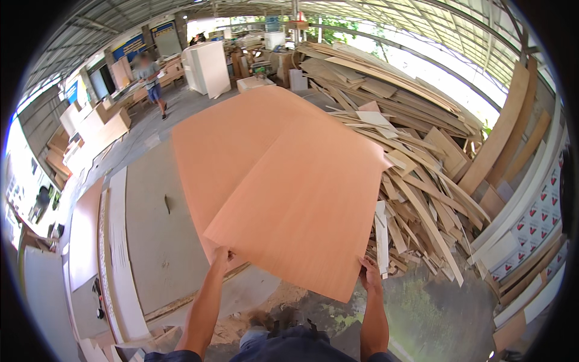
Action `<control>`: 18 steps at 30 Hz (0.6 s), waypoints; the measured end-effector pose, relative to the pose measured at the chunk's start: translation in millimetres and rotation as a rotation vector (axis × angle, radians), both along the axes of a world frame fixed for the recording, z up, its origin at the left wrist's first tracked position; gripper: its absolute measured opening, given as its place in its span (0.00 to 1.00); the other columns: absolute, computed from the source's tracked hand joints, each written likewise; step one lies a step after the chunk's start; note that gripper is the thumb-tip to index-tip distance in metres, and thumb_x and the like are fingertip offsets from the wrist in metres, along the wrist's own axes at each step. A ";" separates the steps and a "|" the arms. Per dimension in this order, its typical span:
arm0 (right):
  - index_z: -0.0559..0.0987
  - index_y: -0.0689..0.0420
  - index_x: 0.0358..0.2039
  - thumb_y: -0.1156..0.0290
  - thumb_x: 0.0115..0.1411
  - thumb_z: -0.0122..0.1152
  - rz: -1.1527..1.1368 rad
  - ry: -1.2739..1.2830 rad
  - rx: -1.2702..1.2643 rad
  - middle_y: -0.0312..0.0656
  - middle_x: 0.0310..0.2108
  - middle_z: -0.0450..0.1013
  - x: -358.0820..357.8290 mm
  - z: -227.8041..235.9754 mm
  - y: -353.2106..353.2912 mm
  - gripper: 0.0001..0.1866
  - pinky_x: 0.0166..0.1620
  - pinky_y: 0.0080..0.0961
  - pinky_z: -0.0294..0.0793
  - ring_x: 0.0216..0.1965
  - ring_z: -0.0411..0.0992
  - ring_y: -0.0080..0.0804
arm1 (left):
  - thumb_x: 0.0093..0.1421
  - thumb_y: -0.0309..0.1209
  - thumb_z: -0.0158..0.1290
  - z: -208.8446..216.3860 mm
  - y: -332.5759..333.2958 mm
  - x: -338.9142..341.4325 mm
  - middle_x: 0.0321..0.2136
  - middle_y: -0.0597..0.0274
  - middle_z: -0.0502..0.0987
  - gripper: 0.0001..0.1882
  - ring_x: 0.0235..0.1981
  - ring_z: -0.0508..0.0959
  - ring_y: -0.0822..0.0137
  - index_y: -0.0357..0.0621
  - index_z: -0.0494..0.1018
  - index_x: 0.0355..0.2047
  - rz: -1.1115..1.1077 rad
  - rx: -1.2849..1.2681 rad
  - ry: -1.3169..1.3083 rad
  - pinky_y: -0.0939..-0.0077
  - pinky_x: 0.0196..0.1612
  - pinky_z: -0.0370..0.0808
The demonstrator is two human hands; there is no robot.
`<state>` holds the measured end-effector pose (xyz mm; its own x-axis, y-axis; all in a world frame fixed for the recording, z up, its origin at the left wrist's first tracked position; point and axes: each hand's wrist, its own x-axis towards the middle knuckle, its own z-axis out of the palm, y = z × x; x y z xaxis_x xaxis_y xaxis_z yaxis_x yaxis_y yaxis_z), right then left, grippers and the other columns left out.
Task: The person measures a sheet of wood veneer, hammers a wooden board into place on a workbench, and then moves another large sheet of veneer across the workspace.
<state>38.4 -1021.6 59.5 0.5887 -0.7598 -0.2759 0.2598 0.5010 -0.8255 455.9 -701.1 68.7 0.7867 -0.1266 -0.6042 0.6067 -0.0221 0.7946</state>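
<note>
A large, thin, orange-brown wood sheet [301,205] with fine straight grain stretches out in front of me, its near edge tilted. My left hand [222,256] grips it close to its near left corner. On the right side, my right hand [370,274] pinches the edge near the other near corner. Beneath and to the left lies a second sheet of the same colour [220,157], partly covered by the first. Both rest over a wide grey-beige board [154,223]; what bears the far part is hidden.
Loose wood strips and offcuts [422,199] heap up at the right, with stacked boards [386,90] behind. Long planks [500,133] lean at far right. A person [149,78] stands at the far left near a white cabinet [206,67]. A tape measure [99,312] lies at lower left.
</note>
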 end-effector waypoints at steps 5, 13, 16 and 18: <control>0.79 0.57 0.32 0.70 0.59 0.62 0.035 -0.014 -0.094 0.34 0.24 0.76 -22.1 32.6 16.9 0.05 0.25 0.20 0.72 0.22 0.74 0.23 | 0.60 0.26 0.48 1.7 -9.9 -8.2 0.23 0.54 0.77 0.10 0.21 0.75 0.66 0.34 0.77 0.29 -0.454 0.149 -0.116 0.74 0.26 0.73; 0.78 0.59 0.32 0.79 0.53 0.62 0.299 0.126 0.105 0.39 0.25 0.78 -27.1 85.7 129.0 0.06 0.20 0.23 0.73 0.21 0.77 0.28 | 0.68 0.39 0.41 15.8 37.0 -67.9 0.34 0.51 0.79 0.21 0.33 0.79 0.60 0.33 0.71 0.50 -0.109 -0.069 -0.195 0.62 0.37 0.77; 0.79 0.62 0.34 0.77 0.52 0.66 0.242 0.104 0.120 0.42 0.26 0.79 -16.3 88.6 172.8 0.09 0.24 0.24 0.80 0.21 0.78 0.32 | 0.71 0.45 0.35 -15.2 63.9 -136.2 0.38 0.50 0.79 0.27 0.34 0.79 0.59 0.34 0.66 0.57 0.066 -0.194 -0.036 0.61 0.39 0.77; 0.79 0.62 0.34 0.76 0.52 0.67 0.236 0.139 0.082 0.42 0.26 0.78 -7.8 89.6 200.0 0.09 0.25 0.23 0.80 0.23 0.78 0.31 | 0.72 0.44 0.36 -57.5 85.2 -217.6 0.40 0.53 0.79 0.25 0.36 0.79 0.63 0.37 0.67 0.57 -0.224 -0.135 -0.155 0.67 0.41 0.78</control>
